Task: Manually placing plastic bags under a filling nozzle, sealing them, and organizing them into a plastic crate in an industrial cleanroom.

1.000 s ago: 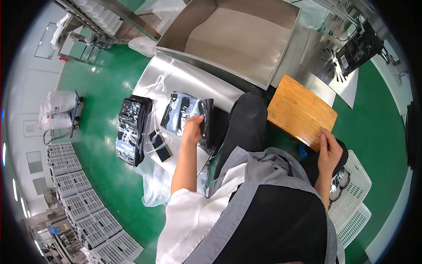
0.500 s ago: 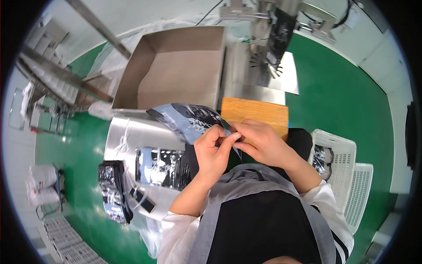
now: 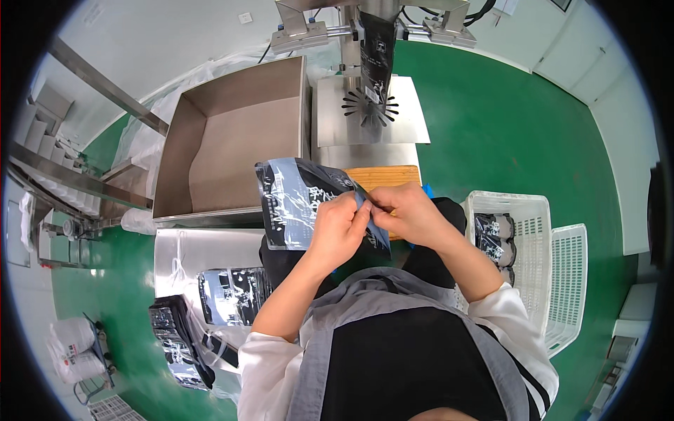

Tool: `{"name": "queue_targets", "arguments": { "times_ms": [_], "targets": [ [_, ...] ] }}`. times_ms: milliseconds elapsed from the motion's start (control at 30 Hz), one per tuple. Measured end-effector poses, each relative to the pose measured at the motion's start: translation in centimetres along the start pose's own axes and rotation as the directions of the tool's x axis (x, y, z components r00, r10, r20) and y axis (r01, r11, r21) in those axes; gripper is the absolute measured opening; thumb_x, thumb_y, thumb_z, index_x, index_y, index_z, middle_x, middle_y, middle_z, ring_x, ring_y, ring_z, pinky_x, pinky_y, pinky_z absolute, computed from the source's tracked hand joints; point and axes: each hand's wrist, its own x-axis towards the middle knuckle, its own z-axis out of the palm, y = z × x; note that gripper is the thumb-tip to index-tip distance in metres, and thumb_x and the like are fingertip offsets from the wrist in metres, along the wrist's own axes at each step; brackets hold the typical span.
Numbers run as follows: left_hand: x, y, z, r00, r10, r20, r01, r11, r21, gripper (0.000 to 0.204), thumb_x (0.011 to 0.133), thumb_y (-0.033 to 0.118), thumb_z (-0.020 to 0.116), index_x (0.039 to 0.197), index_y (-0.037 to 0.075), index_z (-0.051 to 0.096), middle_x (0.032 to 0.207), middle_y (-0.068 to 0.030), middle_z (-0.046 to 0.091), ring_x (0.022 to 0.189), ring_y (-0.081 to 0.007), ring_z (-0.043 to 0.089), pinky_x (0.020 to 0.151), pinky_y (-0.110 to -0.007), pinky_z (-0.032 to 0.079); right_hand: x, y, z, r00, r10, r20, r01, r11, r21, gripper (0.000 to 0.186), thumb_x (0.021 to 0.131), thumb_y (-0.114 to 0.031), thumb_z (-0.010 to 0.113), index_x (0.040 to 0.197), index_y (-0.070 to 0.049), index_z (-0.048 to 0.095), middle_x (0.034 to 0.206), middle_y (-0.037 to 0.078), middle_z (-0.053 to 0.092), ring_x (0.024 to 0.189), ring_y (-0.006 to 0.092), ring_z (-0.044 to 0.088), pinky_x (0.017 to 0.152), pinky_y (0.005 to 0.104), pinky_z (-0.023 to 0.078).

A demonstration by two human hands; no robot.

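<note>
A black and blue-grey printed plastic pouch (image 3: pixel 289 200) is stretched between my two hands in front of my lap. My left hand (image 3: pixel 340 228) pinches its near edge, thumb and fingers pressed together. On the pouch's right end, my right hand (image 3: pixel 407 210) is closed too, close beside the left. The pouch lies nearly flat, its left side sticking out over my knee. A dark gap shows at the edge between the hands. Behind the hands is a wooden block (image 3: pixel 393 175), partly covered by them.
A large steel tray (image 3: pixel 239 147) stands at the far left. Beyond the block, another black pouch (image 3: pixel 378 59) hangs upright at the machine's clamps. More pouches (image 3: pixel 235 298) lie on the steel table (image 3: pixel 175 263). White crates (image 3: pixel 533 259) stand at the right, one with filled pouches.
The pouch has swung down and turned its printed face more into view. Both hands keep their hold. My view has shifted, bringing the machine nearer the middle.
</note>
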Motion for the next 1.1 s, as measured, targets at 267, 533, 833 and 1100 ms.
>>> {"name": "queue_targets", "arguments": {
  "times_ms": [267, 533, 833, 1100],
  "targets": [
    [-0.7, 0.0, 1.9, 0.997, 0.037, -0.064, -0.023, 0.977, 0.211, 0.017, 0.071, 0.002, 0.056, 0.063, -0.003, 0.041, 0.059, -0.0198, 0.046, 0.057, -0.0377, 0.051, 0.051, -0.043, 0.039, 0.0, 4.9, 0.0, 0.916, 0.068, -0.395, -0.174, 0.956, -0.238, 0.016, 0.068, 0.0, 0.057, 0.083, -0.001, 0.062, 0.067, 0.016, 0.062, 0.063, 0.0328, 0.061, 0.061, 0.0383, 0.049],
    [1.7, -0.5, 0.9, 0.969, -0.247, -0.009, 0.244, 0.963, -0.119, 0.018, 0.073, 0.004, 0.055, 0.061, -0.003, 0.043, 0.057, -0.0164, 0.049, 0.055, -0.0318, 0.056, 0.049, -0.039, 0.041, -2.4, 4.3, 0.6, 0.712, -0.7, 0.057, 0.553, 0.509, -0.659, 0.025, 0.07, -0.004, 0.061, 0.094, 0.0, 0.06, 0.096, 0.01, 0.06, 0.083, 0.0287, 0.058, 0.069, 0.0356, 0.05],
    [-1.5, 4.2, 9.6, 0.835, 0.35, 0.424, -0.512, 0.776, 0.368, 0.007, 0.066, 0.008, 0.054, 0.069, 0.002, 0.052, 0.061, -0.0111, 0.056, 0.055, -0.0234, 0.06, 0.047, -0.034, 0.048, 1.2, 18.7, 5.9, 0.932, 0.22, -0.287, -0.124, 0.94, 0.319, 0.04, 0.08, -0.006, 0.056, 0.118, 0.002, 0.046, 0.11, 0.01, 0.057, 0.1, 0.0214, 0.055, 0.086, 0.0334, 0.045],
    [-2.9, 5.7, 9.5, 0.81, 0.335, 0.481, -0.511, 0.807, 0.297, 0.008, 0.063, 0.006, 0.057, 0.066, 0.001, 0.051, 0.061, -0.0126, 0.056, 0.055, -0.023, 0.06, 0.046, -0.033, 0.048, 1.2, 18.8, 6.5, 0.953, 0.05, -0.299, -0.028, 0.997, 0.077, 0.054, 0.077, -0.014, 0.064, 0.123, 0.003, 0.04, 0.115, 0.014, 0.054, 0.105, 0.0249, 0.053, 0.091, 0.034, 0.042]
  ]
}}
